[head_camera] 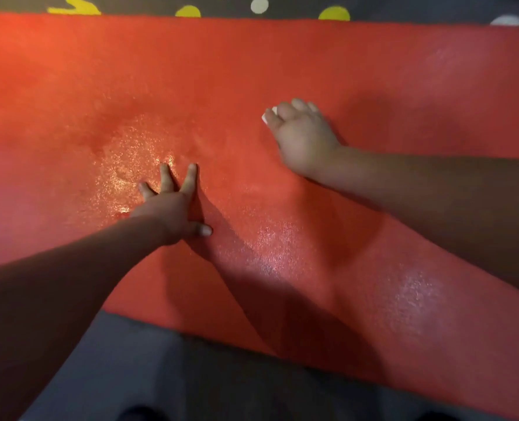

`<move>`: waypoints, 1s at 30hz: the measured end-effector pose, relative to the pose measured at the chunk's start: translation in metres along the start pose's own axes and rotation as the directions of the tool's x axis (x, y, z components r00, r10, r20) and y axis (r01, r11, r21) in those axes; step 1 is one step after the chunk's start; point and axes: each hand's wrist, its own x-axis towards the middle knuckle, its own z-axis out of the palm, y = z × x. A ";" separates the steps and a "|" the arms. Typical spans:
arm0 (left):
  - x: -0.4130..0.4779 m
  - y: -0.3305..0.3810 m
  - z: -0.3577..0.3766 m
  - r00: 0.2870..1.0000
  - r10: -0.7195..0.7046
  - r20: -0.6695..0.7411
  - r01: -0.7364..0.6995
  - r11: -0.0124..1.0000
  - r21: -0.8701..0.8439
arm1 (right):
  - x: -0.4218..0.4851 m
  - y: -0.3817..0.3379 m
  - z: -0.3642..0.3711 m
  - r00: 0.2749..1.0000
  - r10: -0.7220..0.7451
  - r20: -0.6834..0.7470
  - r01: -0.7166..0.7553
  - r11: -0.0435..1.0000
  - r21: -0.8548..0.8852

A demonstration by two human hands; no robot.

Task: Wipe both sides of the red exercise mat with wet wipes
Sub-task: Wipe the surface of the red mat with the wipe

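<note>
- wet wipe [269, 114]: mostly hidden under your right hand [302, 133]; only a white corner shows at its fingertips.
- red mat [252, 71]: cut off beyond your left hand [173, 205] and beyond your right.
- right hand: outline slightly blurred.

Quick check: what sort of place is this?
Likely a home floor, perhaps a playroom: the red exercise mat lies flat on grey flooring, and a dark rug with yellow and white dots shows beyond its far edge.
</note>
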 end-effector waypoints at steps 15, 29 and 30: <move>-0.018 -0.007 0.020 0.996 0.066 -0.068 -0.060 0.995 0.083 | -0.051 -0.012 -0.015 0.996 -0.055 0.063 0.065 0.984 -0.168; -0.045 -0.009 0.026 0.985 0.169 0.027 -0.171 0.958 0.232 | -0.127 -0.034 0.004 0.946 -0.321 0.040 0.323 0.940 -0.105; -0.047 -0.009 0.027 0.985 0.171 0.035 -0.175 0.953 0.246 | -0.124 -0.024 0.000 0.987 -0.154 0.049 0.159 0.981 -0.108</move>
